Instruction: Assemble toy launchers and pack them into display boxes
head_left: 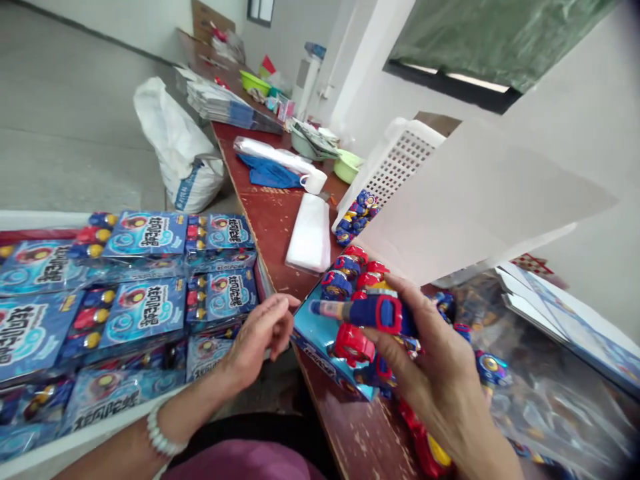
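My right hand (435,360) pinches a blue toy (365,312) with a red square frame and a clear, tube-like tip. It holds the toy over an open blue display box (313,327) at the table's edge. Red and blue toys (353,343) of similar look stand in rows in that box. At the box's left corner is my left hand (263,327), its fingers loosely bent and apart with nothing in them. Whether its fingertips touch the box I cannot tell. The box's white lid flap (480,200) stands raised behind. Under my right forearm lies a red toy (425,440).
A carton (265,277) on the left holds several wrapped blue display boxes (145,310). On the red table (265,207) are white plastic bags (309,233), a white mug (314,181) and a white basket (400,160) with toys. Clear plastic bagging (550,380) lies at right.
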Demonstrator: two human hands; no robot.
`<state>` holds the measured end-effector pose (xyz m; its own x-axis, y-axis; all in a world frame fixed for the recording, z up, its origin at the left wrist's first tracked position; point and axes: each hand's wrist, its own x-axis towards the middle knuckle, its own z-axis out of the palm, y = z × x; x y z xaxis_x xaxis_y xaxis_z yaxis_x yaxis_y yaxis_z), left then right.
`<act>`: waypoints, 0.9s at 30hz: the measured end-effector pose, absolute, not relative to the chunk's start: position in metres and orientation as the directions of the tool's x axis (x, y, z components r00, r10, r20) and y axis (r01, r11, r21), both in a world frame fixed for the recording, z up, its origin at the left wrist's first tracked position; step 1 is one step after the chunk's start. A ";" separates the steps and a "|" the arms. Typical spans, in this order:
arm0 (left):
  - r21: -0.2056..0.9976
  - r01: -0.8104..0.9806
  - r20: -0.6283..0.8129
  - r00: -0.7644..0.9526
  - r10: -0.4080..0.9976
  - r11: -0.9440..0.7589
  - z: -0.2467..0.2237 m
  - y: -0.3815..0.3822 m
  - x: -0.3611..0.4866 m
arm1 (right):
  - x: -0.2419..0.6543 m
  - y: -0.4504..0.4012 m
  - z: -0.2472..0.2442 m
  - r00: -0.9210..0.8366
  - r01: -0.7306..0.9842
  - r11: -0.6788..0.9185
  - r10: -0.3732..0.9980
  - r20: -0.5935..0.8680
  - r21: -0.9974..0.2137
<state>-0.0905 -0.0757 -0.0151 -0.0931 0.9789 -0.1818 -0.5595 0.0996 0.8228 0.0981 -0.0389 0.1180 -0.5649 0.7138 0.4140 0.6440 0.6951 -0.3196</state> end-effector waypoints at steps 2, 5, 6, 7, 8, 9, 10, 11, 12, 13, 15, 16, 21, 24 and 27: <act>0.907 -0.419 -0.153 -0.257 0.954 0.033 -0.029 -0.066 -0.096 | 0.084 -0.028 0.111 -0.609 0.643 0.730 0.671 0.424 -0.232; 0.920 -0.388 -0.156 -0.220 0.963 0.060 -0.046 -0.061 -0.096 | 0.071 -0.020 0.095 -0.697 0.642 0.759 0.637 0.329 -0.108; 0.918 -0.392 -0.153 -0.203 0.967 0.063 -0.049 -0.061 -0.094 | 0.068 -0.019 0.091 -0.709 0.649 0.756 0.640 0.296 -0.082; 0.918 -0.391 -0.150 -0.193 0.970 0.064 -0.051 -0.061 -0.093 | 0.066 -0.020 0.088 -0.714 0.655 0.753 0.646 0.270 -0.067; 0.919 -0.390 -0.147 -0.189 0.971 0.063 -0.052 -0.061 -0.091 | 0.065 -0.020 0.086 -0.718 0.657 0.751 0.649 0.252 -0.064; 0.919 -0.389 -0.145 -0.189 0.971 0.062 -0.053 -0.061 -0.090 | 0.065 -0.020 0.086 -0.722 0.654 0.754 0.649 0.239 -0.071; 0.920 -0.387 -0.145 -0.192 0.971 0.061 -0.053 -0.061 -0.089 | 0.064 -0.020 0.087 -0.731 0.645 0.759 0.646 0.221 -0.088; 0.921 -0.386 -0.144 -0.190 0.971 0.061 -0.053 -0.061 -0.088 | 0.064 -0.020 0.089 -0.742 0.632 0.766 0.641 0.197 -0.112; 0.921 -0.384 -0.143 -0.186 0.972 0.062 -0.054 -0.060 -0.088 | 0.064 -0.019 0.091 -0.753 0.618 0.773 0.634 0.176 -0.139; 0.922 -0.382 -0.142 -0.181 0.973 0.064 -0.054 -0.059 -0.088 | 0.063 -0.018 0.093 -0.763 0.605 0.779 0.626 0.162 -0.166; 0.924 -0.377 -0.138 -0.172 0.975 0.064 -0.055 -0.059 -0.088 | 0.061 -0.015 0.095 -0.772 0.584 0.786 0.615 0.159 -0.205; 0.926 -0.373 -0.132 -0.170 0.977 0.060 -0.055 -0.058 -0.088 | 0.060 -0.014 0.094 -0.769 0.582 0.786 0.615 0.175 -0.208; 0.936 -0.350 -0.103 -0.169 0.980 0.038 -0.056 -0.059 -0.087 | 0.055 -0.015 0.084 -0.725 0.592 0.780 0.625 0.291 -0.201; 0.938 -0.344 -0.097 -0.163 0.982 0.036 -0.056 -0.060 -0.087 | 0.055 -0.019 0.080 -0.717 0.574 0.772 0.634 0.289 -0.271; 0.937 -0.347 -0.106 -0.165 0.981 0.043 -0.057 -0.060 -0.087 | 0.055 -0.020 0.077 -0.697 0.567 0.752 0.655 0.291 -0.336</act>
